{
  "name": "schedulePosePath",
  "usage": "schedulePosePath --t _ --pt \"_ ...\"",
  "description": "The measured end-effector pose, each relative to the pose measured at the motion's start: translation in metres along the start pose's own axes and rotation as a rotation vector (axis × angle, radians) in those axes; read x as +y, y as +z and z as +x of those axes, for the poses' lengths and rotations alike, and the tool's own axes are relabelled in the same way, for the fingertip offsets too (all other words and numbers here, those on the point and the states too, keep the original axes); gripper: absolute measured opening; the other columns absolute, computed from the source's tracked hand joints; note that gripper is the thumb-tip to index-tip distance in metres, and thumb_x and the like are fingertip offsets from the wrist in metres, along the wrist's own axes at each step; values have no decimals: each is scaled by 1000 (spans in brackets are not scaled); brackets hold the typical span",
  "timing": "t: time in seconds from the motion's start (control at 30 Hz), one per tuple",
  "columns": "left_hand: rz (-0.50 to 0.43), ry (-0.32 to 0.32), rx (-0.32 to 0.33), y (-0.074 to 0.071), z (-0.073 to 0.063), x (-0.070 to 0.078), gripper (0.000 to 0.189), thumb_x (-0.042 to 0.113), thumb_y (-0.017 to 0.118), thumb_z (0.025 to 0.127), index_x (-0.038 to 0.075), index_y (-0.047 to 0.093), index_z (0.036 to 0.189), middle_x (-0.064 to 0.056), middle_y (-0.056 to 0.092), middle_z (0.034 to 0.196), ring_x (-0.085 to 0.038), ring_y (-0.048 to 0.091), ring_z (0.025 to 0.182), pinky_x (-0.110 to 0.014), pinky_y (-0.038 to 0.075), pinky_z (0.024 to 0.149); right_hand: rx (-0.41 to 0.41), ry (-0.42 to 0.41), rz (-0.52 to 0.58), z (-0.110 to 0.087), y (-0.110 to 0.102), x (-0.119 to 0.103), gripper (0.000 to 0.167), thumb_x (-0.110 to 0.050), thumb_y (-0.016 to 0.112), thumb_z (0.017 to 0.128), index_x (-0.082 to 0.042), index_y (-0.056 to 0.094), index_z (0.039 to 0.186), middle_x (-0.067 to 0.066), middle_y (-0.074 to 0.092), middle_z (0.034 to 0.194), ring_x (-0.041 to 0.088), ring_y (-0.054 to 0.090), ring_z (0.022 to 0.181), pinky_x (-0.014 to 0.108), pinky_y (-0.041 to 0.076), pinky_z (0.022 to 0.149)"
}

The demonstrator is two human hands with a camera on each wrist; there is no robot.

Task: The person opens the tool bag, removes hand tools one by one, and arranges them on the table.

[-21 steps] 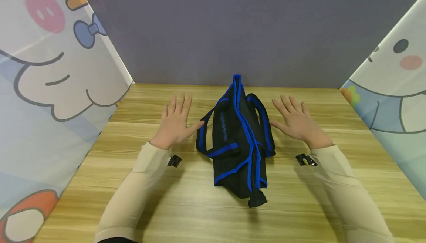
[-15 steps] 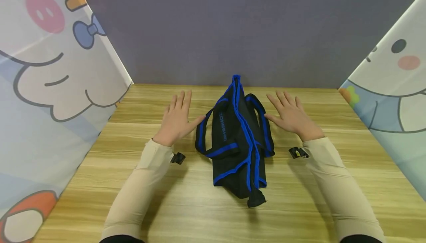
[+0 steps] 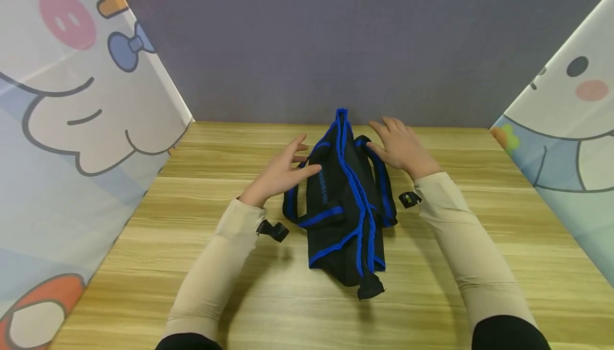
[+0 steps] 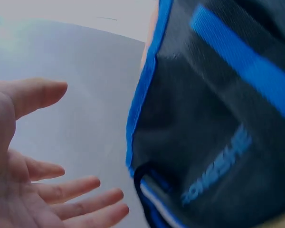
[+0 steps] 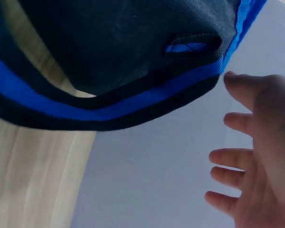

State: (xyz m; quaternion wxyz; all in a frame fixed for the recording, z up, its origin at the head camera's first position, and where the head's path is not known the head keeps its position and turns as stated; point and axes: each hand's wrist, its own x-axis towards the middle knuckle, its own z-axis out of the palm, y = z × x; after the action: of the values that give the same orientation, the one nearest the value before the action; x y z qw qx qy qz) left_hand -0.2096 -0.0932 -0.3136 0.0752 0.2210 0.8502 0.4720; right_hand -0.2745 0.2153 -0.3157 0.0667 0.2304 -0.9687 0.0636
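Note:
A black tote bag (image 3: 331,185) with bright blue trim and blue lettering stands on the wooden table, its zipped top running away from me. Its left handle (image 3: 320,217) and right handle (image 3: 384,185) splay out to either side. My left hand (image 3: 280,174) hovers at the bag's left side, thumb overlapping the lettering in the head view; the left wrist view shows its fingers apart and holding nothing. Beyond the far end of the right handle, my right hand (image 3: 400,145) is spread, with the thumb tip close to the blue trim (image 5: 231,47) in the right wrist view.
The wooden table (image 3: 230,296) carries the bag near its middle. A grey panel (image 3: 307,46) rises behind the table's far edge. Cartoon-printed walls flank it, one on the left (image 3: 96,121) and one on the right (image 3: 575,153).
Both hands have moved inward toward the bag. The left hand has turned so its thumb reaches over the bag's side; the right has shifted left and farther away. The bag stays put.

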Motion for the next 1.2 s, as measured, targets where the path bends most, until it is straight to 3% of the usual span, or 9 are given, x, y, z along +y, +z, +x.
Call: schedulePosePath --t 0.2,0.37,0.47,0.63,0.77,0.9,1.1,1.2 --pt "-131 -8 -1 11 11 -1 73 29 62 98 12 24 158 -14 47 146 -29 52 128 -49 47 103 90 -60 -63 29 -1 -1 56 -32 55 103 1 43 146 30 41 143 48 37 132 64 37 105" --pt "-311 -34 -4 24 23 -6 58 19 59 101 4 36 153 -19 53 137 -31 57 121 -45 52 99 158 -94 -55 48 -6 -3 48 -29 58 102 2 52 139 27 49 135 46 46 125 62 43 99" --pt "-416 -59 0 32 29 -8 52 14 57 102 1 40 149 -21 56 131 -33 60 116 -41 55 94 148 -91 -52 60 -9 -4 45 -29 58 102 1 56 135 26 52 133 45 47 123 61 43 98" --pt "-516 -108 21 41 37 -9 49 13 60 100 0 44 145 -22 59 122 -33 66 101 -38 60 82 52 -76 -44 80 -13 -9 42 -31 55 103 -3 58 135 25 51 134 44 46 124 62 42 100" --pt "-540 -134 19 47 41 -5 50 16 64 97 0 45 141 -21 62 114 -28 69 87 -39 62 74 -20 -69 -41 93 -16 -16 42 -32 54 104 -5 59 135 24 51 135 44 46 125 62 41 101" --pt "-485 -139 9 53 45 0 47 19 69 95 -1 49 133 -19 65 99 -23 69 74 -39 63 66 -105 -26 -35 103 -19 -21 40 -28 52 104 -4 59 136 24 49 138 44 44 127 62 41 102" --pt "-425 -148 3 57 46 4 37 17 70 94 0 52 122 -15 65 88 -21 67 69 -37 62 60 -244 61 11 113 -22 -26 43 -24 45 105 -1 55 140 24 43 145 44 37 135 61 37 108" --pt "-416 -153 7 57 44 5 35 18 69 95 0 53 120 -15 65 88 -21 67 68 -37 62 60 -273 75 51 116 -23 -32 41 -20 45 104 1 58 136 23 49 142 40 47 127 55 44 104"
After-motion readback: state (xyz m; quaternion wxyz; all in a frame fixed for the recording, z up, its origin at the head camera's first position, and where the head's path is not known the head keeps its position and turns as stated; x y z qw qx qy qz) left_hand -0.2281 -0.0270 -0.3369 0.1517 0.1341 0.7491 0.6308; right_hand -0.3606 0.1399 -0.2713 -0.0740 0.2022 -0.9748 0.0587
